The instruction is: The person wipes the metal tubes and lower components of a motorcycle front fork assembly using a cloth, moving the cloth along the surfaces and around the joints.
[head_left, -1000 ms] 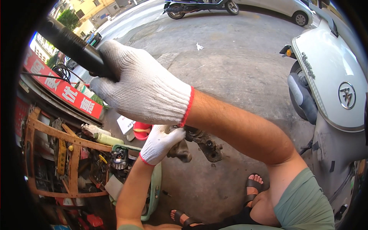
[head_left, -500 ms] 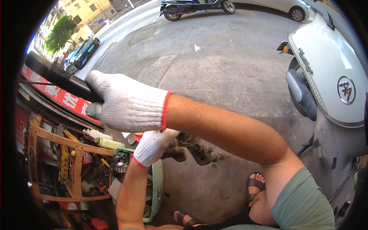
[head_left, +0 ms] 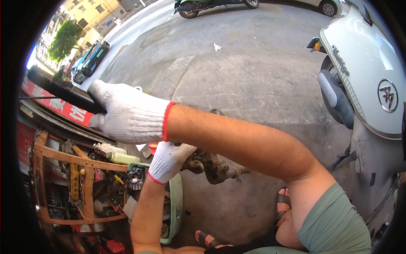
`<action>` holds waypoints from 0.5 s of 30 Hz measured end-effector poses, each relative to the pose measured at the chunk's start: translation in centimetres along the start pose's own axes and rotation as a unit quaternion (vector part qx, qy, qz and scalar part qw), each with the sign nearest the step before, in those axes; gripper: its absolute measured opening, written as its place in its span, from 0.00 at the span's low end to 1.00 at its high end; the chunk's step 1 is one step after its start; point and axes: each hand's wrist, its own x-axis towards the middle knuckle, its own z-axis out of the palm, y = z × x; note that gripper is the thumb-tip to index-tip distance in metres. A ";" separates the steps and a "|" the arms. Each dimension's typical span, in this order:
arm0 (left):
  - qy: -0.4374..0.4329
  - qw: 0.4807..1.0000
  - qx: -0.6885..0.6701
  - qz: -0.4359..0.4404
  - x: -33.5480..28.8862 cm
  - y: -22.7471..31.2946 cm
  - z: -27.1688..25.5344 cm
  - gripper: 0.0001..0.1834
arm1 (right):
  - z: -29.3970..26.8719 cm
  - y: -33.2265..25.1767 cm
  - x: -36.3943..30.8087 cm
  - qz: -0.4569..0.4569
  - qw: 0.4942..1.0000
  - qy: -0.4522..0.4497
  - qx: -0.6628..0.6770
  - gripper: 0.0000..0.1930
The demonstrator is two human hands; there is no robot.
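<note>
Both my hands wear white knitted gloves with red cuffs. My right hand (head_left: 127, 112), its arm crossing in front of me to the left, is closed round a black rod-shaped tool with a ribbed length (head_left: 69, 93). The tool points to the far left; its far end is dark and hard to make out. Below, my left hand (head_left: 169, 161) is closed on a greasy, brown, irregular metal part (head_left: 213, 167) with a short round stub. My right forearm hides the top of that part and some of my left fingers.
A rusty metal frame rack (head_left: 86, 186) with tools, bottles and clutter stands left. Beside my left forearm is a pale green tub (head_left: 176, 207). A light grey scooter (head_left: 372, 84) stands right. A parked motor scooter (head_left: 211, 5) is beyond the concrete floor (head_left: 253, 80).
My right hand and the black tool have shifted a little to the left. The metal part below my arm now shows at a different angle, its stub tilted upward.
</note>
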 end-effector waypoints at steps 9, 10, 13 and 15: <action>0.033 0.985 -0.069 -0.153 0.0 0.3 0.6 0.11 | -0.2 0.0 -0.1 -0.008 1.000 -0.002 0.026 0.18; 0.080 0.957 -0.177 -0.213 0.3 0.8 1.2 0.12 | -0.1 0.2 -0.2 0.005 0.999 -0.005 0.040 0.18; 0.134 0.913 -0.278 -0.265 0.4 1.3 2.2 0.14 | 0.2 0.7 -0.3 -0.024 0.999 0.012 0.043 0.18; 0.142 0.915 -0.273 -0.260 0.4 1.4 2.3 0.15 | 0.3 0.7 -0.2 -0.032 0.999 0.011 0.042 0.18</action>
